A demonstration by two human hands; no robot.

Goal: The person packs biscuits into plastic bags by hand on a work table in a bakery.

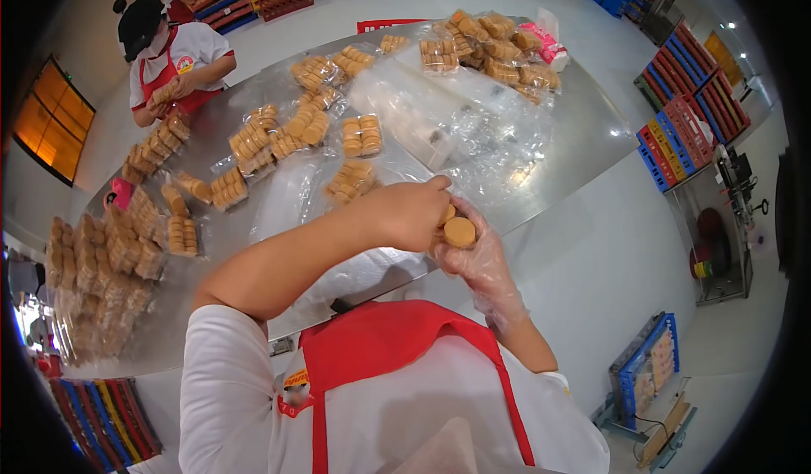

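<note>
In the head view, my right hand (pixel 479 264), in a clear plastic glove, is closed around round golden cookies (pixel 460 232). The flat face of one cookie points up, with part of another beside it. My bare left hand (pixel 411 215) is curled shut against the far-left side of these cookies. What its fingers grip is hidden. Both hands meet over the near edge of the metal table (pixel 583 149). Just beyond my left hand lies a clear bag of cookies (pixel 351 180). Flat clear plastic bags (pixel 422 106) are spread farther back.
Many bagged cookies (pixel 106 263) are piled on the left of the table, more (pixel 498 47) at the far end. A co-worker (pixel 173 60) in a red apron holds a pack at far left. Stacked coloured crates (pixel 676 140) and a blue-framed rack (pixel 646 368) stand right.
</note>
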